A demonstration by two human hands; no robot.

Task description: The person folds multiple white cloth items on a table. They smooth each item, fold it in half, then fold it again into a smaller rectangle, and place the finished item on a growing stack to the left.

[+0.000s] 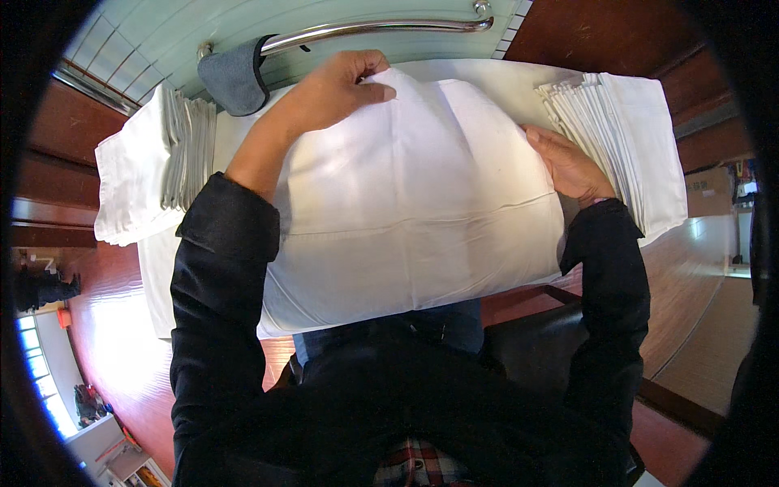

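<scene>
While the left hand [334,96] pinches the far edge of the white cloth [414,187] between thumb and finger at upper centre, the right hand [572,162] rests against its edge at right of centre; whether those fingers are clamped on it, I cannot tell. The cloth fills the middle of the frame, its lower edge lying over the lap.

That overhang is the likeliest trouble: a loose pinch could let the cloth slip toward the floor, and uneven pulling could deepen the crease across its middle. The right wrist is close beside the right stack [625,154], so an outward nudge might topple its folds. The left stack [158,162], in the upper left, sits near the left sleeve [231,223] and runs a smaller risk.

As for containers, a cardboard box [708,192] stands at the right edge (its inside is hidden), and a pale cabinet [134,463] at lower left holds things too small to name.
</scene>
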